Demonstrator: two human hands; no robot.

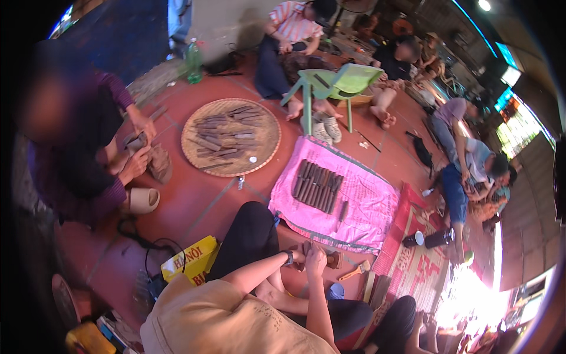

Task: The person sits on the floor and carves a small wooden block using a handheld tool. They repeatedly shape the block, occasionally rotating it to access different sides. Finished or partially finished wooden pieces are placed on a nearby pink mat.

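Observation:
My left hand (299, 256), with a dark watch on its wrist, and my right hand (316, 258) meet low over the floor in front of my crossed legs. Both are closed, fingers pressed together; whatever they hold is too small to make out. Close beside my right hand sits a brown block (334, 259). A flat brush (355, 270) with a wooden handle lies further right. Ahead of my hands, a pink cloth (371, 203) carries rows of dark brown sticks (317, 186), with one stick (343, 211) apart from the others.
A round woven tray (273, 141) of brown pieces lies beyond the cloth. Behind it stand a green plastic chair (356, 82) and a green bottle (193, 62). A co-worker (88, 141) sits at the left. A red patterned mat (407, 259), dark cups (439, 238) and other people are rightward.

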